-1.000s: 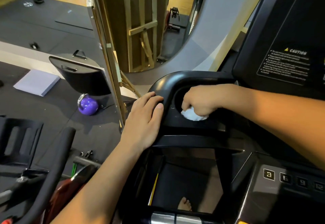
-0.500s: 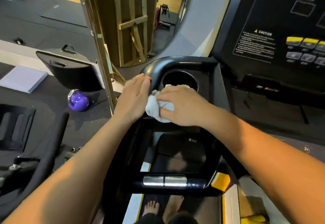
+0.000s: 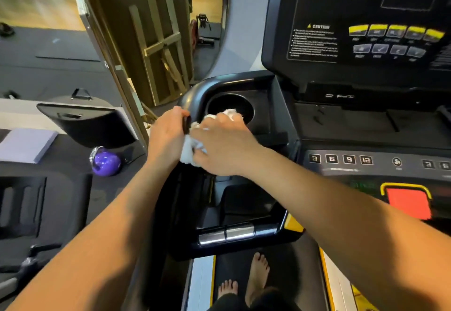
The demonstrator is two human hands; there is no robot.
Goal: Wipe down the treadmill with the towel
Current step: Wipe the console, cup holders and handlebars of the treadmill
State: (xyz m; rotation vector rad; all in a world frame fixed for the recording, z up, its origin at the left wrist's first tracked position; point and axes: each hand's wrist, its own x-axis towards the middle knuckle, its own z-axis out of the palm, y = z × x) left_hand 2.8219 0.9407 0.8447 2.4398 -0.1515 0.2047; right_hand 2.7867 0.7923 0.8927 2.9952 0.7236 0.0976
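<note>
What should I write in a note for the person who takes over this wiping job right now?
Right hand: shut on the towel, pressing it on the treadmill rail beside the cup holder.
Left hand: rests on the rail's outer edge, holding no towel.
Done: cannot tell from this view which parts are clean.
Left: probably the console, the button row and the lower handlebar.

The dark rubber floor [image 3: 61,66] carries the gear. Taking the purple kettlebell [image 3: 106,161] as landmark: a pale flat pad [image 3: 24,144] lies to its left, a black curved case [image 3: 85,125] just behind it, and the treadmill [image 3: 244,244] stands to its right, with 2 bare feet [image 3: 258,269] on the belt.
</note>
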